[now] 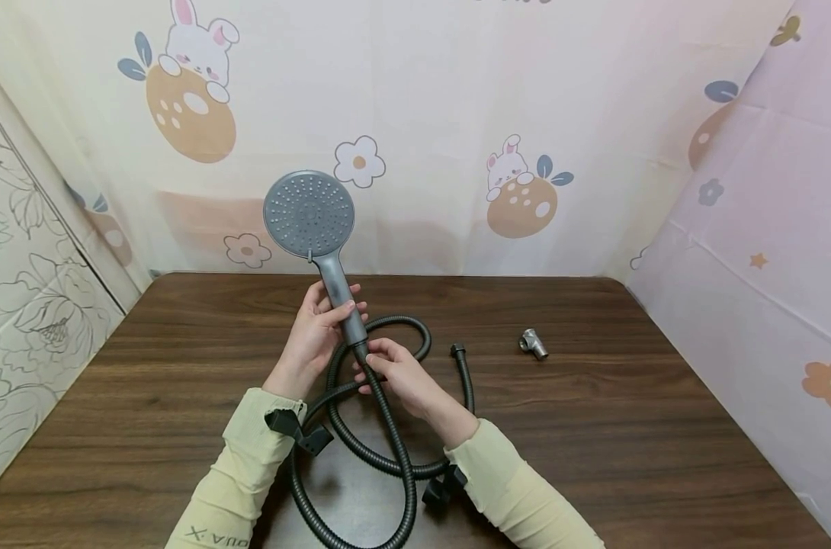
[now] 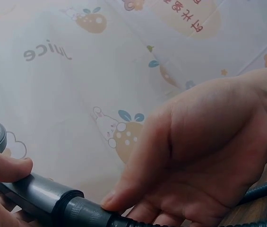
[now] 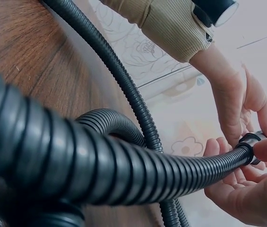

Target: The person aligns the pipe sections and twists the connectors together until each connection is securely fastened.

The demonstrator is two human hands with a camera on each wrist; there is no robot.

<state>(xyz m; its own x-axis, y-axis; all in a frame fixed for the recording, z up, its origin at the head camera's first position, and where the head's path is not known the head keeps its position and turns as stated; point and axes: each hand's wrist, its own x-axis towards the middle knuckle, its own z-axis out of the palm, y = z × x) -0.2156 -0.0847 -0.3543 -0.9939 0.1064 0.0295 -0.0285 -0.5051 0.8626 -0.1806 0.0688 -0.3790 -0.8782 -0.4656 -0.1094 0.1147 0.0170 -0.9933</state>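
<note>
A grey handheld shower head point(image 1: 309, 215) is raised above the table, its round nozzle face turned toward me. My left hand point(image 1: 312, 328) grips its handle, thumb across the front. Just below, my right hand point(image 1: 405, 375) pinches the dark connector point(image 2: 88, 213) where the black ribbed shower hose point(image 1: 396, 442) meets the handle. In the right wrist view the hose point(image 3: 124, 168) runs up to the fingertips of both hands. The hose lies in loops on the table beneath my forearms, and its other end, with a hose nut point(image 1: 458, 350), rests right of my right hand.
A small chrome fitting point(image 1: 534, 345) lies on the brown wooden table point(image 1: 594, 427), right of the hose end. A patterned curtain point(image 1: 429, 91) hangs behind the table's far edge, with more fabric along both sides.
</note>
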